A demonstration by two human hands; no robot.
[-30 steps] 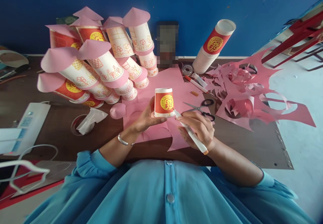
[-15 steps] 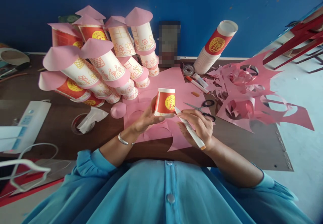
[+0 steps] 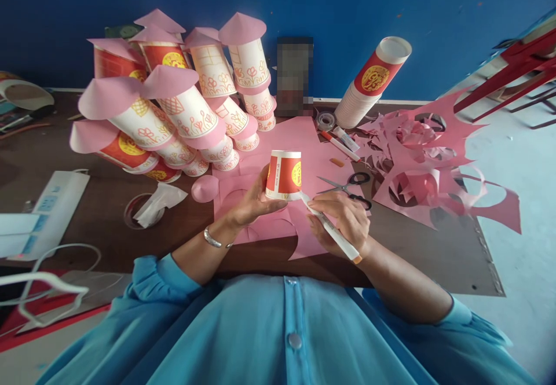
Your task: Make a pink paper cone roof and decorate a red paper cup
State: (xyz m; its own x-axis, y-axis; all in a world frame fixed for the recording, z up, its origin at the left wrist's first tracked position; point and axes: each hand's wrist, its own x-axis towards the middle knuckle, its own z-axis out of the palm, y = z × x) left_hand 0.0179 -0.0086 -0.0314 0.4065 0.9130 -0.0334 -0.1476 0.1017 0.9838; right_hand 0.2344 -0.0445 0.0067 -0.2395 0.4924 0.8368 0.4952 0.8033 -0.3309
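My left hand [image 3: 253, 198] is wrapped round a red and white paper cup [image 3: 284, 175] with a yellow emblem, held above pink paper sheets [image 3: 278, 223]. In my right hand [image 3: 341, 221] is a white marker [image 3: 336, 237] with an orange end, its tip at the cup's lower right edge. Orange marks show along the bottom rim of the cup. Black-handled scissors [image 3: 345, 188] lie just beyond my right hand.
Decorated cup towers with pink cone roofs [image 3: 178, 101] stand at the back left. A cup stack [image 3: 365, 92], tape roll [image 3: 325, 120], orange-capped marker [image 3: 341, 146] and pink scraps [image 3: 419, 142] are at the back right. Tissue [image 3: 160, 202] lies on a tape roll at left.
The cup has turned in my left hand, so its emblem has shifted to the right and a white text strip shows. My right hand and the marker have moved slightly right and down.
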